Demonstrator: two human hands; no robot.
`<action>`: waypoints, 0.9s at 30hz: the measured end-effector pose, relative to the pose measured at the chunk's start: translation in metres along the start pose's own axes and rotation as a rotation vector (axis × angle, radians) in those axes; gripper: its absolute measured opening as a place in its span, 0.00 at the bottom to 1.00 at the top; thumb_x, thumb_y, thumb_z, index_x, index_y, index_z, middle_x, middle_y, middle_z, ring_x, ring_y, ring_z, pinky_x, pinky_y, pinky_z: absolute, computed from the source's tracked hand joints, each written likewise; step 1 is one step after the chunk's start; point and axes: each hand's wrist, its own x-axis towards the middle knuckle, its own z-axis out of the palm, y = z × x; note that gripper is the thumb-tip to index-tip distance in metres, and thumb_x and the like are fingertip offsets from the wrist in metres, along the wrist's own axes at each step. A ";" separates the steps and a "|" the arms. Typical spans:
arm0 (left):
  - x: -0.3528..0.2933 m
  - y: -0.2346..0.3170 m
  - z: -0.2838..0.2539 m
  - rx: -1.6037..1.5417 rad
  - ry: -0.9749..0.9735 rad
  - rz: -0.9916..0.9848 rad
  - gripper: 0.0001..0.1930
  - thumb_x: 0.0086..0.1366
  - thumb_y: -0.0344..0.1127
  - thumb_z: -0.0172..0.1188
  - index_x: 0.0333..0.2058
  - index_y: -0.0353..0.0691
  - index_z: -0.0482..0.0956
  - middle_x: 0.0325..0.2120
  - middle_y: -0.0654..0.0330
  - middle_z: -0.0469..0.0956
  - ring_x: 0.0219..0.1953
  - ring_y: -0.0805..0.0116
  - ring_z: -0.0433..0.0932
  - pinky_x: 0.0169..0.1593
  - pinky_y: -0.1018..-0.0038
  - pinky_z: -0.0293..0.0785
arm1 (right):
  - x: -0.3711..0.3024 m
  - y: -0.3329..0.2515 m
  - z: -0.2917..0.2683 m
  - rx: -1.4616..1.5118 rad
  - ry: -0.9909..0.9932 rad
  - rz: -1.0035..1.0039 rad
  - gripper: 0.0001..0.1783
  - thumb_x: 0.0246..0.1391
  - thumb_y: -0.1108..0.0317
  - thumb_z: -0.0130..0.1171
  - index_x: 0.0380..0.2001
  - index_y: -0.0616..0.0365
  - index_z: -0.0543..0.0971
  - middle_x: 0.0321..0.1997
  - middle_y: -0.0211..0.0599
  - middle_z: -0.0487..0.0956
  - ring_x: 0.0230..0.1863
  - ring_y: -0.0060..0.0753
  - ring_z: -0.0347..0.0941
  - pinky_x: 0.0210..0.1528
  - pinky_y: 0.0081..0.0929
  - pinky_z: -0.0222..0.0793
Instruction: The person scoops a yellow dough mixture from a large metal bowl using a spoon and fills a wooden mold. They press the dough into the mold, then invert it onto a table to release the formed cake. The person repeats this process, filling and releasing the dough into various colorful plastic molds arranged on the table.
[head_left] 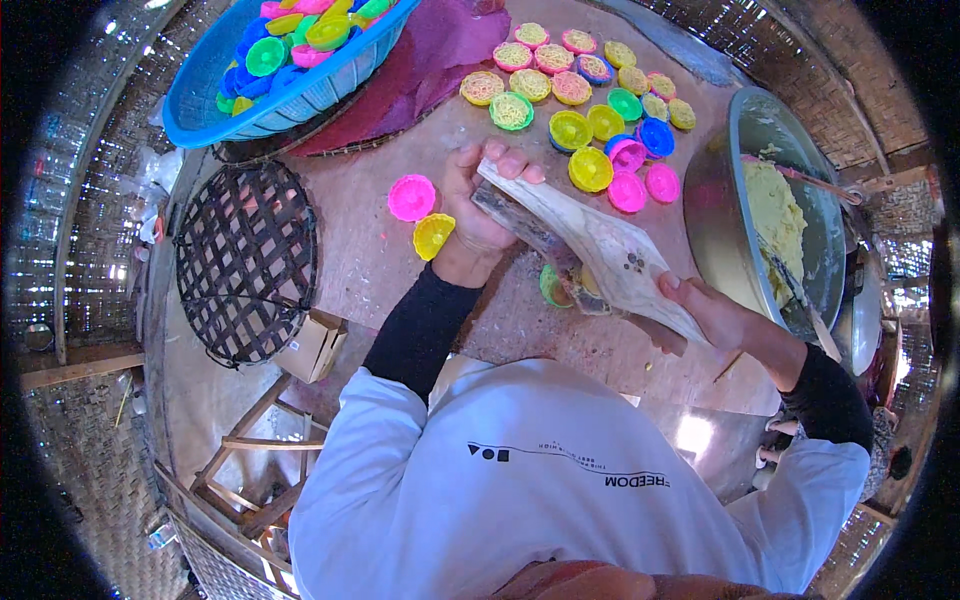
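Observation:
A long pale wooden press, made of two wooden bars one over the other, spans the space between my hands above the table. My left hand is wrapped round its far left end, with the fingers over the top edge. At its near right end my right hand is closed on the wood, thumb on top. Partly hidden below the press is a green plastic mould. A pink mould and a yellow mould lie just left of my left hand.
Several moulds with pale stringy dough stand at the back, with bare moulds nearer. A big metal basin of pale dough is on the right. A blue basket of moulds and a black woven basket are left.

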 end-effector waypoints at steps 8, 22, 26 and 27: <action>0.006 -0.008 -0.002 -0.233 -0.097 -0.031 0.15 0.61 0.47 0.42 0.23 0.46 0.70 0.19 0.65 0.68 0.30 0.61 0.68 0.38 0.66 0.67 | -0.015 -0.019 0.003 -0.216 0.192 0.018 0.40 0.52 0.32 0.35 0.25 0.64 0.75 0.15 0.33 0.72 0.16 0.24 0.68 0.20 0.21 0.63; 0.000 0.016 -0.002 -0.109 0.006 0.001 0.17 0.60 0.50 0.43 0.21 0.47 0.70 0.16 0.66 0.67 0.26 0.63 0.68 0.34 0.66 0.67 | -0.001 -0.022 0.022 -0.322 0.231 0.015 0.36 0.58 0.40 0.32 0.18 0.63 0.73 0.10 0.31 0.68 0.13 0.23 0.65 0.17 0.23 0.61; -0.004 0.004 0.003 -0.126 0.079 -0.009 0.16 0.60 0.49 0.43 0.21 0.47 0.69 0.16 0.66 0.67 0.26 0.63 0.69 0.34 0.66 0.67 | -0.010 -0.021 0.018 -0.423 0.248 -0.003 0.37 0.58 0.40 0.33 0.16 0.63 0.73 0.10 0.31 0.67 0.13 0.23 0.65 0.16 0.24 0.61; -0.004 0.002 0.003 -0.136 0.091 -0.013 0.16 0.60 0.48 0.43 0.21 0.46 0.69 0.15 0.66 0.67 0.25 0.63 0.68 0.34 0.66 0.67 | -0.010 -0.016 0.012 -0.545 0.282 -0.060 0.37 0.58 0.40 0.33 0.15 0.63 0.73 0.10 0.31 0.68 0.13 0.22 0.65 0.16 0.24 0.61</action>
